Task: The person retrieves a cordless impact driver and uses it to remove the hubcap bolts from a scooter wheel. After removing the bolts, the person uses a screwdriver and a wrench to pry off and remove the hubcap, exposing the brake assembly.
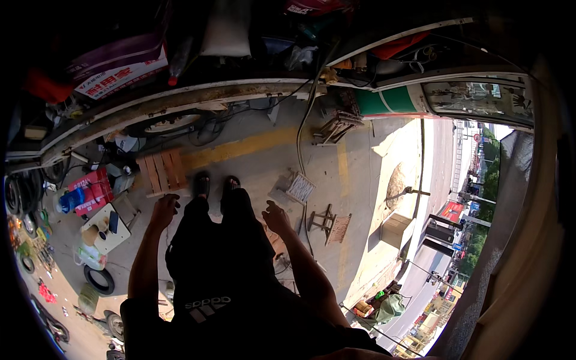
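My left hand (168,207) hangs beside my dark trousers, fingers loosely curled and apart, holding nothing, just below a slatted wooden stool (161,170). My right hand (275,214) is raised slightly from my other leg, fingers bent and apart, also empty, near a small folding stool (301,188) on the floor. My feet in dark sandals (231,183) stand on grey concrete between these stools. A second folding stool (339,229) stands to the right of my right hand.
A white small table (114,237) with a phone, tyres (99,279) and red boxes (96,183) lie leftward. A loaded shelf (120,78) spans the top. A cable (303,150) crosses the floor. A cardboard box (396,231) stands rightward, before the road (417,276).
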Demonstrator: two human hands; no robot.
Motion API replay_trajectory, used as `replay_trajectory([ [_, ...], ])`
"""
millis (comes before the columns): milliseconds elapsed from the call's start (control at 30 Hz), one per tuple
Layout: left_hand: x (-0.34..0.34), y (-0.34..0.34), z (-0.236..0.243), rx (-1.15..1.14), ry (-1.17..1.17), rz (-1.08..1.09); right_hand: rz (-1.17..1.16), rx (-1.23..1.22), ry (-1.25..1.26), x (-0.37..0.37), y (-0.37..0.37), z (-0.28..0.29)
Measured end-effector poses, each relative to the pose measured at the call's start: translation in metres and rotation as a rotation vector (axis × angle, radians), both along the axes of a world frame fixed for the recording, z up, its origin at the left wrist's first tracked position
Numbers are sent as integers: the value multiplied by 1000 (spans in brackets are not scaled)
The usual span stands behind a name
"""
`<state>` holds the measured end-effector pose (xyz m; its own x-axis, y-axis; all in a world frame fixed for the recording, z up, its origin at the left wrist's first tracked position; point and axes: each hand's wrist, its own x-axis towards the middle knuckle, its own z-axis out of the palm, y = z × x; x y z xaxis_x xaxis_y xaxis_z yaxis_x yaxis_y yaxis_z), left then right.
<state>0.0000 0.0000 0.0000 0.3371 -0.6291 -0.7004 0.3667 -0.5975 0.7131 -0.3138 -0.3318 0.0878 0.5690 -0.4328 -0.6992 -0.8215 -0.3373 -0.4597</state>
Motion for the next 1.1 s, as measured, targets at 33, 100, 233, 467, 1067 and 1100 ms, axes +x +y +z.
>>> replay_trajectory([
  [33, -16, -25, 32, -2, -56, -18, 20, 0, 22, -9, -10, 6],
  [100, 14, -92, 73, -18, -46, 40, 146, -227, 9, 93, -88, 53],
  [233, -30, -151, 60, -57, -376, -37, 389, -674, -135, 215, -249, 86],
  [467, -81, -272, 85, -140, -524, 481, 1068, -1430, -387, 392, -533, 75],
  [1067, -36, -419, 239, 52, -602, 687, 1174, -735, -434, 405, -436, 223],
  [1100, -22, -423, 247, -3, -727, 718, 1161, -696, -346, 400, -424, 229],
])
